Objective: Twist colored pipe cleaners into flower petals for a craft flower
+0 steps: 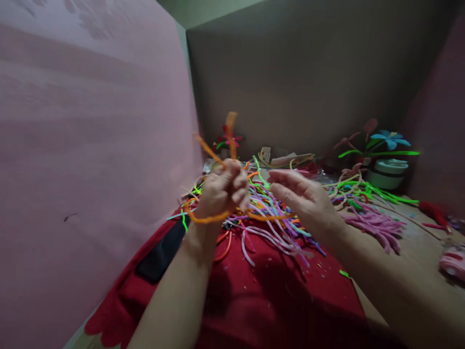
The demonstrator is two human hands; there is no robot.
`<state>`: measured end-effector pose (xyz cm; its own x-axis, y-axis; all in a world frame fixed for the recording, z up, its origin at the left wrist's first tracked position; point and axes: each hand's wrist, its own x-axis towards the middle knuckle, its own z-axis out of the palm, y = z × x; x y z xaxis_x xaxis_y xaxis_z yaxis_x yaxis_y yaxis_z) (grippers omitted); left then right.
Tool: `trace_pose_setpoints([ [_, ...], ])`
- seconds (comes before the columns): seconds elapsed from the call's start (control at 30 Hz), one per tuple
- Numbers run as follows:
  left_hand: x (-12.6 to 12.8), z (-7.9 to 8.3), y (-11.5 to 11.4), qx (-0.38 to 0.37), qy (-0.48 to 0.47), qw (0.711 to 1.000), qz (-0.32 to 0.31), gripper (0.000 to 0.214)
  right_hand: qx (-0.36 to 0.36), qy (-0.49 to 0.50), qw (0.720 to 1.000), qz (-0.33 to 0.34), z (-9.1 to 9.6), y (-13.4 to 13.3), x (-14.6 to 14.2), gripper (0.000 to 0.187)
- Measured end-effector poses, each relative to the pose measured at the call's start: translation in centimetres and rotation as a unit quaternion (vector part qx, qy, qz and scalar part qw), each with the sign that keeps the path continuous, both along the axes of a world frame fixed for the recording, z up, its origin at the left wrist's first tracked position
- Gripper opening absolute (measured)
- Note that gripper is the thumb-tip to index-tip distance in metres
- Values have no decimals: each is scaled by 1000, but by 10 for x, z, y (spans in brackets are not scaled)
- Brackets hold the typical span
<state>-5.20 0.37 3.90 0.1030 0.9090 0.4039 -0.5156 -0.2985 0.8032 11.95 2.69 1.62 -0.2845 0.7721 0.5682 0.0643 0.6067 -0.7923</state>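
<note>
My left hand (222, 190) is raised above a red cloth (261, 291) and closed in a fist round an orange pipe cleaner (210, 151). The cleaner's ends stick up out of the fist, and a loop of it hangs below my wrist. My right hand (300, 194) hovers just to the right, fingers stretched towards the left hand and slightly apart, holding nothing. Under both hands lies a tangled heap of coloured pipe cleaners (271, 213) in purple, green, orange and white.
A pink wall (90, 126) stands close on the left and a grey wall behind. At the right are a bundle of pink pipe cleaners (378, 225), a pot with pipe-cleaner flowers (387, 172) and a pink object (454, 261). A black item (162, 252) lies on the cloth.
</note>
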Motion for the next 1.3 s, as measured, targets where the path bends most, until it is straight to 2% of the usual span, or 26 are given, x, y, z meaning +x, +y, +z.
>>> trace_pose_setpoints([
  [0.07,24,-5,-9,-75,81,987,-114,19,-98,-4,987,128,4,-9,-1,35],
  [0.1,33,-8,-11,-105,123,971,-177,21,-133,3,979,153,4,-12,-1,38],
  [0.13,41,-11,-13,-136,152,956,-212,23,-156,10,976,151,4,-14,0,39],
  [0.2,52,-18,-14,-163,201,940,-223,28,-167,2,979,114,3,-16,2,39],
  [0.3,58,-24,-14,-167,220,936,-217,32,-197,-22,976,86,1,-14,9,36],
  [0.37,55,-24,-15,-151,239,933,-220,28,-244,71,965,72,0,-5,19,37],
  [0.43,44,-19,-14,-125,301,927,-184,22,-288,192,934,81,0,7,35,39],
  [0.5,21,-9,-7,-104,373,915,-113,14,-290,306,905,57,-2,19,53,42],
  [0.6,-30,6,23,-109,400,909,-41,12,-334,330,871,142,-7,27,72,42],
  [0.63,-48,9,37,-142,402,902,68,11,-362,353,844,176,-10,26,73,41],
  [0.67,-65,11,53,-178,376,886,205,12,-388,380,815,203,-13,24,72,40],
  [0.73,-92,10,85,-202,365,864,283,12,-442,417,760,229,-20,18,64,37],
  [0.8,-107,2,113,-230,366,845,314,20,-490,428,721,238,-25,12,52,37],
  [0.87,-111,-9,136,-259,372,831,322,31,-526,428,695,241,-31,8,42,38],
  [1.0,-109,-31,163,-276,377,822,326,33,-568,413,667,249,-42,8,33,37],
  [1.13,-124,-36,168,-253,377,826,336,35,-569,398,669,265,-51,11,32,35],
  [1.3,-150,-34,151,-195,397,820,362,33,-575,371,677,269,-54,10,28,33],
])
